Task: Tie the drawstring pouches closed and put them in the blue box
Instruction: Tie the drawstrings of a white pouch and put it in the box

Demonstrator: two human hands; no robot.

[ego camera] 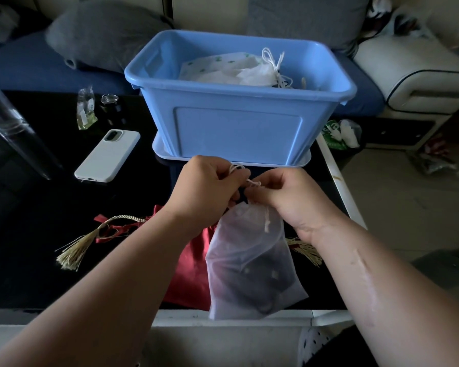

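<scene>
A translucent white drawstring pouch (249, 263) with dark contents hangs below my hands, over the table's near edge. My left hand (207, 189) pinches a loop of its white string (252, 182) at the pouch's gathered neck. My right hand (286, 197) pinches the same string from the other side; one string end dangles down the pouch. A red satin pouch (188, 263) with gold tassel cords (77, 250) lies on the table beneath. The blue box (239, 128) stands just beyond my hands, with white pouches (231, 71) inside.
A white phone (107, 155) lies left of the box on the black glass table (37, 207). A small clear packet (86, 108) and a dark round object (109, 102) sit behind it. A clear tube (8, 123) stands at far left. A sofa (51, 62) runs behind.
</scene>
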